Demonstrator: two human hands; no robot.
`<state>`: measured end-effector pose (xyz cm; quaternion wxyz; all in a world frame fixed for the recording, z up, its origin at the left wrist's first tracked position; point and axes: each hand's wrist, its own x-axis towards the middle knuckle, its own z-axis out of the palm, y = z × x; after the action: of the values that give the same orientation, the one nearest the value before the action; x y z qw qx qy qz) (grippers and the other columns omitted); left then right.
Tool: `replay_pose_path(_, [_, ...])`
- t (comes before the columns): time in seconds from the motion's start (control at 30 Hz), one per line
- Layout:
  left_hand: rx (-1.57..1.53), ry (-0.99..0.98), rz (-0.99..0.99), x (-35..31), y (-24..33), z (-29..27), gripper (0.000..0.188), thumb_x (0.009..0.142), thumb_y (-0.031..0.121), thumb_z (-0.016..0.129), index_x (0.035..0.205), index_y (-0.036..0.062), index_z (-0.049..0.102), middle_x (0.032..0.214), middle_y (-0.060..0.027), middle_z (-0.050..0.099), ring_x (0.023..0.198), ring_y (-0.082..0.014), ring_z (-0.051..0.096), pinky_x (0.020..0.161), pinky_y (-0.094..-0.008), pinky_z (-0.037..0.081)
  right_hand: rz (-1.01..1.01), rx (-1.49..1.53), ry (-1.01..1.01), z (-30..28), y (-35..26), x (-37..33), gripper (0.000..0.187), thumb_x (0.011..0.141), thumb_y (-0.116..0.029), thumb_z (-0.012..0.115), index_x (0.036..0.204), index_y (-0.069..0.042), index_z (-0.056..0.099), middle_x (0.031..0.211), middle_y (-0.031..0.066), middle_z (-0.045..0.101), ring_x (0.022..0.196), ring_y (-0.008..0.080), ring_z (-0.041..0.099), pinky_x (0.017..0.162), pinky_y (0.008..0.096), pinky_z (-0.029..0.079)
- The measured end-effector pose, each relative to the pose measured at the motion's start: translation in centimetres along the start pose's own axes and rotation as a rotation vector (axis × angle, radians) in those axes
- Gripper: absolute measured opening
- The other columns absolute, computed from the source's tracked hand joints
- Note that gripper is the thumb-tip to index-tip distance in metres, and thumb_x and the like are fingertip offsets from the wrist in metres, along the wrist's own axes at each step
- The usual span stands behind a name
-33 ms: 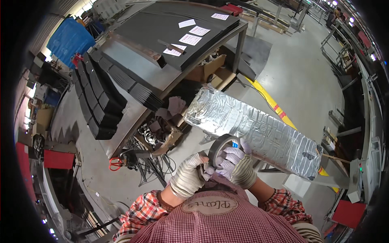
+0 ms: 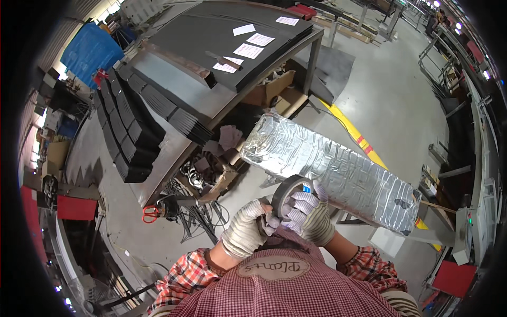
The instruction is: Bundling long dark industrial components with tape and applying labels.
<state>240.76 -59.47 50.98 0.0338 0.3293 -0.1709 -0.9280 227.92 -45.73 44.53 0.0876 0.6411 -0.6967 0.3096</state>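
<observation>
Close in front of my chest, I hold a roll of black tape (image 2: 279, 196) on edge. My right hand (image 2: 312, 217), in a pale striped work glove, wraps round its right side, with fingers through or over the ring. My left hand (image 2: 246, 230), gloved alike with bare fingertips showing, is closed at the roll's near left edge; thumb and finger pinch there. Whether they grip a loose tape end cannot be made out. Just beyond the hands, a long foil-wrapped block (image 2: 338, 171) slants from upper left to lower right.
A metal table (image 2: 311, 58) at the far left bears dark sheets, paper labels (image 2: 248, 51) and stacks of black folded parts (image 2: 129, 119). Under it stands a cardboard box (image 2: 224, 182) of scraps. Red-handled scissors (image 2: 150, 213) and cables lie left. A yellow strip (image 2: 348, 127) crosses the floor beyond the block.
</observation>
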Motion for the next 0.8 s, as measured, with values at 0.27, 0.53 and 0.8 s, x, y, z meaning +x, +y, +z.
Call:
replay_pose_path(0.27, [0.078,-0.086,0.027,2.5,3.2,-1.1,0.035,0.085,0.007,0.053,0.119,0.0001,0.054,0.086,-0.0052,0.061,0.063,-0.0110,0.057,0.053,-0.0174,0.044,0.051,0.074,0.006,1.8,1.9,3.2,0.027,0.067,-0.029,0.071,0.090,-0.017,0.063,0.090,-0.0001,0.059,0.101,0.0181,0.055,0.111,0.0559,0.019])
replay_pose_path(0.53, [0.866,0.123,0.589,5.6,8.6,-0.8,0.020,0.086,-0.001,0.060,0.106,-0.0018,0.064,0.082,-0.0033,0.064,0.063,-0.0071,0.059,0.055,-0.0181,0.048,0.081,0.091,-0.049,3.3,4.6,7.8,0.032,0.067,-0.035,0.073,0.084,-0.011,0.060,0.083,0.0034,0.061,0.092,0.0216,0.060,0.108,0.0553,0.024])
replay_pose_path(0.8, [1.230,-0.002,0.751,8.8,14.7,-2.5,0.012,0.080,0.003,0.063,0.091,-0.0009,0.065,0.071,-0.0039,0.064,0.063,-0.0076,0.057,0.058,-0.0225,0.047,0.073,0.144,-0.177,3.8,6.0,12.7,0.031,0.067,-0.028,0.073,0.092,-0.013,0.062,0.085,0.0038,0.062,0.090,0.0211,0.061,0.107,0.0491,0.029])
